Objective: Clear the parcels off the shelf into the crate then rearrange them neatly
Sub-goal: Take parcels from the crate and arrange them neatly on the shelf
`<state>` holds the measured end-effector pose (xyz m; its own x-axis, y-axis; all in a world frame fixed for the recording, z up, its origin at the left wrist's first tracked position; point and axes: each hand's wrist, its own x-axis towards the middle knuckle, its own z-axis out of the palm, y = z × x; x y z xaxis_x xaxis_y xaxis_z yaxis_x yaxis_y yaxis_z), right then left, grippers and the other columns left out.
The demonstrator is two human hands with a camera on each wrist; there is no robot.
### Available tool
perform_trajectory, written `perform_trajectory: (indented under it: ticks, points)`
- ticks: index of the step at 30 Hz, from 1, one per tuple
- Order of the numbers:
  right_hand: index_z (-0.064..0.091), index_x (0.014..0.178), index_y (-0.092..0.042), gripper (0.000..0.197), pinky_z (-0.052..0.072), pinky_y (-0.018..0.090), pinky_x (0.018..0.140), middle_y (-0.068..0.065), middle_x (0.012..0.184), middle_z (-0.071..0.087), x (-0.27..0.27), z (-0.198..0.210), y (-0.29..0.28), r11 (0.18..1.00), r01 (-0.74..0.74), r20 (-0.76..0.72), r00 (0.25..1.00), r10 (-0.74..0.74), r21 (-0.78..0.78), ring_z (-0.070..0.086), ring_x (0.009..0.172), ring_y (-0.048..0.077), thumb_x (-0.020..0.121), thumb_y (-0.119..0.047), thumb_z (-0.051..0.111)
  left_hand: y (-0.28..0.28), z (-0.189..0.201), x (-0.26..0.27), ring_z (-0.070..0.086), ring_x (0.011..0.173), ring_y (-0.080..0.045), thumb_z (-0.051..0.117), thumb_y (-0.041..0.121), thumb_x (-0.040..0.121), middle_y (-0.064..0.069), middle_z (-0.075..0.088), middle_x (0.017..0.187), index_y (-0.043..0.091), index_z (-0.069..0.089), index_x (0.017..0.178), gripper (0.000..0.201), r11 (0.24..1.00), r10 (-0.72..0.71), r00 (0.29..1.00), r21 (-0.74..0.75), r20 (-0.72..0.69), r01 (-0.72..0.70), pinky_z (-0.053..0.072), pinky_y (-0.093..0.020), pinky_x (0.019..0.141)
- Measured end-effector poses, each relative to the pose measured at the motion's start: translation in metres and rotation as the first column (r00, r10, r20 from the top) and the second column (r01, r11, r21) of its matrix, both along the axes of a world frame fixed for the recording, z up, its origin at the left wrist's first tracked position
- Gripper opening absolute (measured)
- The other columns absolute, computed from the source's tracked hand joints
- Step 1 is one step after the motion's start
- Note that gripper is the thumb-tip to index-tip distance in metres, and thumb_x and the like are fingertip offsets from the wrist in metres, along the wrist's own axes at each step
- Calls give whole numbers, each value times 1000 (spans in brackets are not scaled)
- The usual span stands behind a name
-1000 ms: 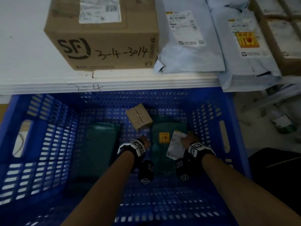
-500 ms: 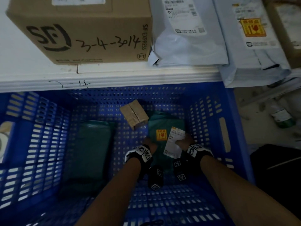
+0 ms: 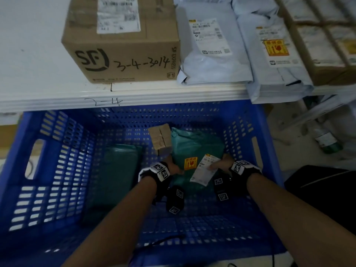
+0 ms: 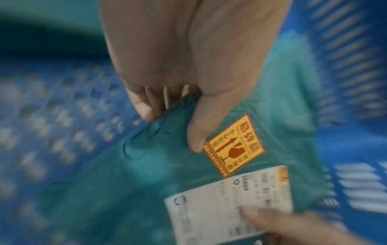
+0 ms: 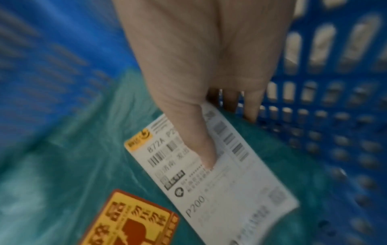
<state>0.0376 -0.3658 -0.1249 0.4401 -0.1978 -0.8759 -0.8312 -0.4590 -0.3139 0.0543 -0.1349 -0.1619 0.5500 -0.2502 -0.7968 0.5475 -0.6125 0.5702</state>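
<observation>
so far only three parcels lie in the blue crate point(image 3: 269, 151), both hands point(image 3: 174, 167) point(image 3: 221, 162) pinching the green bag point(image 3: 196, 147) at centre frame, while a big box point(image 3: 123, 45) and grey bags point(image 3: 213, 47) wait on the shelf point(image 3: 34, 54) above.

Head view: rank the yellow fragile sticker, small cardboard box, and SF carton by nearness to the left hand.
From the left hand:
1. Yellow fragile sticker, right beside it on the held green mailer.
2. Small cardboard box, in the crate, just beyond.
3. SF carton, up on the shelf.
</observation>
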Motion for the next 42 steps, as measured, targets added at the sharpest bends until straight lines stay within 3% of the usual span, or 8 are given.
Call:
perform_trajectory:
  ticks: [6, 11, 15, 19, 25, 29, 33, 42]
  points:
    - [42, 140, -7, 161, 48, 49, 99, 11, 139, 50, 15, -9, -18, 993, -94, 270, 960, 72, 69, 52, 124, 31, -4, -61, 87, 24, 86, 0, 43, 133, -29, 84, 9, 64, -11, 46, 142, 10, 34, 143, 93, 999, -42, 981, -23, 190, 47, 37, -48, 109]
    - [58, 126, -5, 98, 47, 50, 101, 13, 130, 61, 0, 111, 18, 969, -178, 519, 853, 66, 170, 57, 120, 29, 36, -19, 96, 48, 162, -6, 46, 129, -27, 73, -7, 73, -15, 50, 137, 1, 38, 138, 75, 998, -19, 931, -46, 365, 38, 39, -27, 98]
    - [59, 121, -6, 66, 49, 42, 98, 10, 124, 63, -8, 178, 34, 933, -268, 610, 789, 70, 239, 61, 112, 24, 61, 9, 83, 74, 218, -12, 49, 127, -27, 82, -2, 65, -13, 54, 134, 5, 38, 138, 85, 990, 37, 888, -139, 458, 31, 42, -39, 105]
    - [60, 120, -9, 57, 54, 19, 79, 5, 118, 66, -8, 238, 51, 894, -357, 695, 716, 75, 272, 64, 100, 12, 69, 5, 81, 100, 276, -19, 56, 121, -19, 87, 32, 47, -3, 60, 130, 15, 43, 137, 101, 960, 80, 852, -270, 518, 74, 45, -44, 104]
    - [55, 128, -7, 61, 52, 41, 95, 8, 123, 66, 18, 320, 90, 874, -367, 808, 587, -48, 318, 64, 109, 22, 73, 0, 79, 135, 362, -14, 64, 108, -14, 92, 35, 40, 6, 67, 118, 22, 53, 123, 93, 870, 327, 766, -493, 553, -15, 56, -25, 83]
    - [57, 120, -8, 49, 51, 43, 96, 9, 122, 66, 49, 367, 121, 866, -374, 857, 503, -112, 332, 65, 109, 23, 77, -7, 78, 160, 403, 6, 57, 119, -24, 84, 22, 59, -6, 57, 132, 10, 44, 134, 86, 796, 479, 734, -590, 482, -132, 55, -35, 83]
    - [53, 120, -10, 49, 51, 44, 98, 9, 124, 65, 87, 399, 148, 870, -388, 874, 477, -95, 306, 64, 109, 24, 77, -6, 77, 176, 437, 39, 57, 112, -24, 58, 2, 89, -7, 59, 124, 5, 44, 133, 47, 775, 536, 699, -604, 474, -184, 49, -34, 86]
    - [48, 120, -14, 60, 53, 50, 92, 16, 124, 62, 195, 424, 193, 883, -222, 835, 480, -271, 414, 65, 105, 31, 71, -17, 82, 198, 468, 127, 64, 93, -23, 62, 20, 89, -14, 64, 113, -1, 55, 118, 37, 706, 689, 580, -582, 434, -403, 53, -32, 72]
